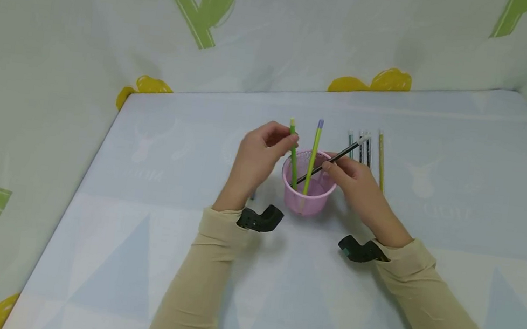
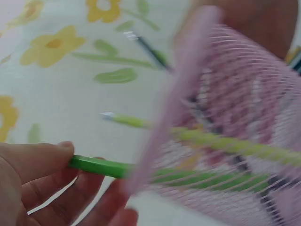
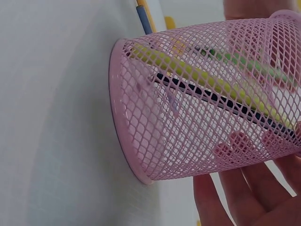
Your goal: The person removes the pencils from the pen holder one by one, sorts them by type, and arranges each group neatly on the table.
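A pink mesh pencil cup (image 1: pixel 305 206) stands on the table between the hands. The left hand (image 1: pixel 260 153) pinches a green pencil (image 1: pixel 293 154) near its upper end, while the lower part is inside the cup. A yellow-green pencil (image 1: pixel 314 154) and a black pencil (image 1: pixel 343 153) with a pale tip also lean in the cup. The right hand (image 1: pixel 356 183) holds the cup from the right, its thumb at the rim close to the black pencil. Through the mesh (image 3: pixel 197 132), fingers of that hand show against the cup's far side.
Several dark pencils (image 1: pixel 361 146) and a yellow pencil (image 1: pixel 382 159) lie beyond the right hand. In the right wrist view, blue and orange pencils (image 3: pixel 144 20) lie behind the cup. A wall covering (image 1: pixel 278 36) with plant prints borders the table's far edge.
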Available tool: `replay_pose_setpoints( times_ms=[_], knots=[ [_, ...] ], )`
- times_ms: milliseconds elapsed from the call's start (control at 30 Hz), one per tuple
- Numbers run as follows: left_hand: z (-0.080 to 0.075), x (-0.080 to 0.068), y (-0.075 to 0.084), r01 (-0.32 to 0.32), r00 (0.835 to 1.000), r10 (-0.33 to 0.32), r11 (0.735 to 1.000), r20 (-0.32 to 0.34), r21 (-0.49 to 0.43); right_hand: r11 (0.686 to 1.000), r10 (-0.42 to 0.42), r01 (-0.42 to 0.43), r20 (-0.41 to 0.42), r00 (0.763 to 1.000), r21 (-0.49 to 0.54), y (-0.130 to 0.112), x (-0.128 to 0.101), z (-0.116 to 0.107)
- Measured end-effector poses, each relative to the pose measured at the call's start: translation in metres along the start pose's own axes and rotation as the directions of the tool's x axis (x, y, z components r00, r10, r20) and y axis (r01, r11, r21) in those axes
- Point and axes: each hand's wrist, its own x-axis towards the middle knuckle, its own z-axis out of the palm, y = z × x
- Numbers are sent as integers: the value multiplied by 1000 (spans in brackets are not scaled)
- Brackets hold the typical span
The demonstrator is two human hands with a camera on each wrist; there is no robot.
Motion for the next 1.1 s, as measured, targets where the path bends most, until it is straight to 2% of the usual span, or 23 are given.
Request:
replay_pose_setpoints(
  times_ms=[67, 167, 267, 367, 500, 667, 867, 1100],
  knots=[
    [-11, -2, 5, -13, 1000, 9, 991, -30, -131, 1000, -9, 9, -7, 1000, 2, 0, -1, -1],
    [-25, -7, 14, -41, 996, 16, 957, -89, -287, 1000, -11, 12, -7, 1000, 9, 0, -3, -2],
    [-34, -14, 23, -83, 987, 29, 935, -161, -344, 1000, -6, 6, -2, 1000, 14, 1, -5, -3],
    [-39, -17, 28, -110, 980, 38, 920, -195, -375, 1000, -2, 2, -14, 1000, 13, 2, -6, -4],
    [-42, -15, 27, -92, 982, 25, 929, -185, -360, 1000, 2, -1, -28, 1000, 16, 1, -6, -5],
    [-41, -8, 9, 3, 986, -53, 952, -156, -307, 999, 13, -13, -3, 1000, 47, 3, -8, -5],
    [-34, 1, -10, 126, 981, -146, 979, -125, -158, 999, 1, 0, -13, 1000, 47, 3, -7, -7],
    [-28, 8, -31, 205, 973, -204, 979, -104, 3, 999, 8, -7, -12, 1000, 54, 5, -6, -7]
  ],
)
